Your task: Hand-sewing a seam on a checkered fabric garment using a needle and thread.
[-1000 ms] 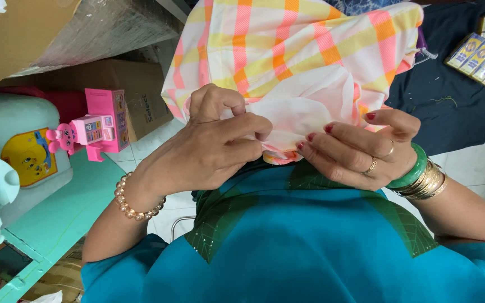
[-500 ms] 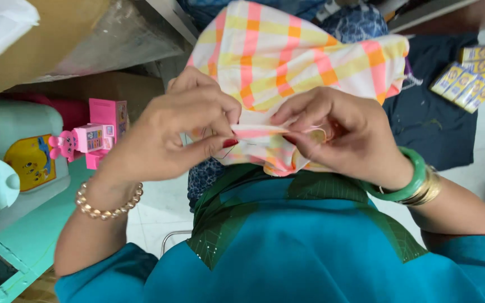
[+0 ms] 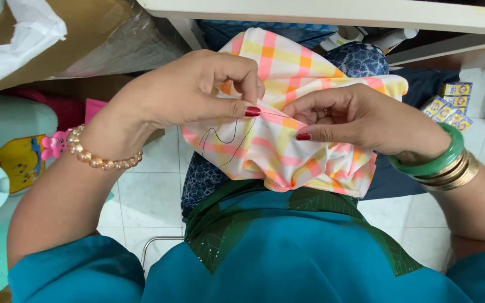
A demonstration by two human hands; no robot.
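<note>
I hold the checked cloth (image 3: 287, 140) bunched in front of my chest, above my teal top (image 3: 287, 252). My left hand (image 3: 192, 90) pinches narrow, thumb and forefinger closed on a fine needle (image 3: 273, 114) at the cloth's upper middle. The needle lies nearly level, its long axis running left to right across the cloth towards my right hand (image 3: 360, 120). That hand grips the folded cloth edge just beside the needle's far end. A dark thread (image 3: 225, 140) loops down over the cloth below my left thumb.
</note>
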